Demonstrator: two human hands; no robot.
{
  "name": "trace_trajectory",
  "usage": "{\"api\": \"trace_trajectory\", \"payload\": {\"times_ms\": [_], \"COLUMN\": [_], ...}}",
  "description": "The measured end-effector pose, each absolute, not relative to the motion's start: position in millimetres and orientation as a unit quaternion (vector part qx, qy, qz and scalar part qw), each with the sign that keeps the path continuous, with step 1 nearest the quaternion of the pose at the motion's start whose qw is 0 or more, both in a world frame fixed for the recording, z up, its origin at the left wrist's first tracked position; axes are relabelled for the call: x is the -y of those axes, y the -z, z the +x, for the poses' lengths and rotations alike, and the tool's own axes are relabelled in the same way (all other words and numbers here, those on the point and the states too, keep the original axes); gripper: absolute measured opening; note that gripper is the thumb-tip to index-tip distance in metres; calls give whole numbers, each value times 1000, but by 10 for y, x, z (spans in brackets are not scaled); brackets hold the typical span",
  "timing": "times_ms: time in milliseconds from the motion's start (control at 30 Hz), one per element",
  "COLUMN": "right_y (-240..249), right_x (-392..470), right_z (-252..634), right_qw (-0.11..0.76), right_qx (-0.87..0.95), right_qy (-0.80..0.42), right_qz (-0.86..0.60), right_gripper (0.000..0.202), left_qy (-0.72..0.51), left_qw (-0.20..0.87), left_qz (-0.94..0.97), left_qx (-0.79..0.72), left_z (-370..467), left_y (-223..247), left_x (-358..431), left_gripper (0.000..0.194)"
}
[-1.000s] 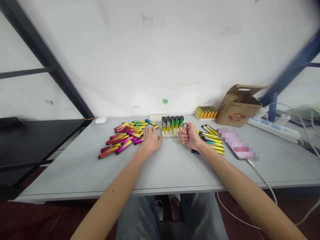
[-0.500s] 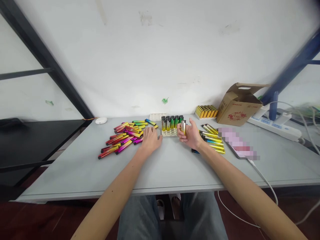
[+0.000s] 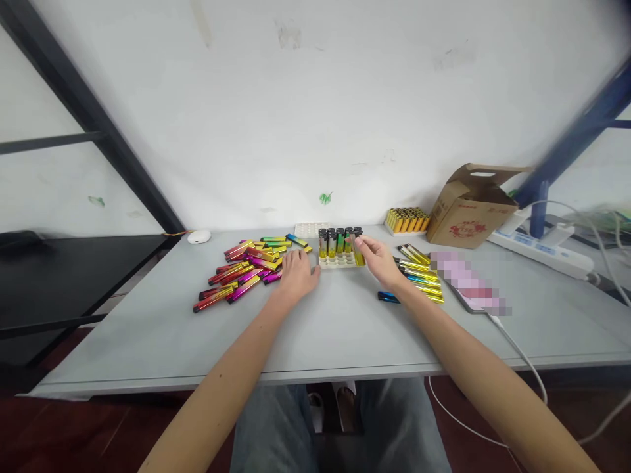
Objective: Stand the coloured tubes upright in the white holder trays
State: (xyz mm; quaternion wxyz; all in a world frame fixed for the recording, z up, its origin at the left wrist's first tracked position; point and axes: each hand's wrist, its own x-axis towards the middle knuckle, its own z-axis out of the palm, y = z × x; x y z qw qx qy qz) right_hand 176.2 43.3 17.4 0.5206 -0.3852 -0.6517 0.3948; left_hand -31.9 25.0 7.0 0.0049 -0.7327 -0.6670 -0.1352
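Observation:
Between finger and thumb, my right hand [image 3: 377, 257] grips a yellow lighter [image 3: 359, 252], held nearly upright over the right side of a white tray [image 3: 337, 261]. Several green and yellow lighters [image 3: 340, 242] with black tops stand in the tray's back rows, and its front holes show bare. My left hand [image 3: 296, 274] rests on the table, fingers spread, at the right edge of a loose pile of red, pink and gold lighters [image 3: 251, 264]. Beside my right wrist lie yellow and blue lighters [image 3: 421, 279].
A second white tray [image 3: 310, 230] lies by the wall. Further right are a full tray of yellow lighters [image 3: 407, 221], an open cardboard box [image 3: 468, 213], a phone [image 3: 468, 282] on a cable and a power strip [image 3: 542, 251]. A white case [image 3: 199, 237] sits at left.
My right hand has turned from palm up to palm down, bringing the lighter over the tray's right side. My left hand has stayed in place.

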Motion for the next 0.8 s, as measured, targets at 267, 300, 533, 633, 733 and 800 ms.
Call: {"api": "trace_trajectory", "payload": {"times_ms": [267,300,533,633,733,800], "right_y": [-77,-62,-39,-48,-50,-45], "right_x": [-533,-539,-515,-497,-500,-513], "right_z": [1811,1805,1755,1735,1718,1714], "right_qw": [517,512,490,497,497,493], "right_qx": [684,692,714,717,729,737], "right_qy": [-299,-288,-223,-186,-145,-116], "right_qz": [-420,-419,-448,-452,-447,-448], "right_gripper": [36,34,37,34,22,19], "left_qy": [149,149,139,140,142,144], "left_qw": [4,6,9,11,12,10], "left_qz": [-738,-739,-732,-733,-735,-735], "left_qx": [658,656,667,666,663,663], "left_z": [-331,-331,-318,-316,-319,-320], "left_y": [-27,-26,-46,-40,-33,-34], "left_x": [-280,-282,-266,-266,-271,-272], "left_gripper": [39,39,37,35,36,38]}}
